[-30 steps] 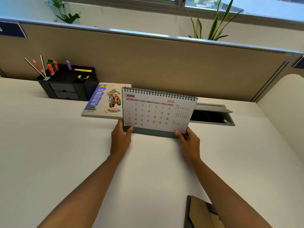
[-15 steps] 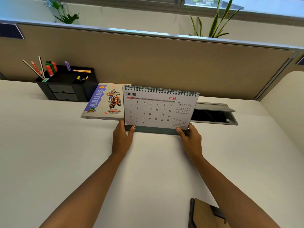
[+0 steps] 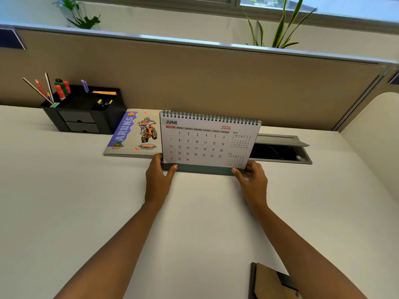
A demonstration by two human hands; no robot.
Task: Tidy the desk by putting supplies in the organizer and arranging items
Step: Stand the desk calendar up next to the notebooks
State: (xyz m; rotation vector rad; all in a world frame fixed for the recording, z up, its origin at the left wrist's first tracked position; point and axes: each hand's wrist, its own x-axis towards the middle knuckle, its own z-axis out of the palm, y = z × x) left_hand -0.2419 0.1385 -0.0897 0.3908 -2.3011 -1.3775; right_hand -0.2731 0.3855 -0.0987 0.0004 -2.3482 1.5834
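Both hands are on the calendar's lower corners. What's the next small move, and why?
Probably let go with both hands. The calendar stands upright on its base on the desk, in front of the notebook's right end, the left hand and right hand pinching its lower corners.

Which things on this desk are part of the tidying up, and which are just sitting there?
Part of the tidying: desk calendar, held by left hand and right hand; black organizer with pens; notebook.
Just lying about: cable hatch, plants, brown board at the near edge.
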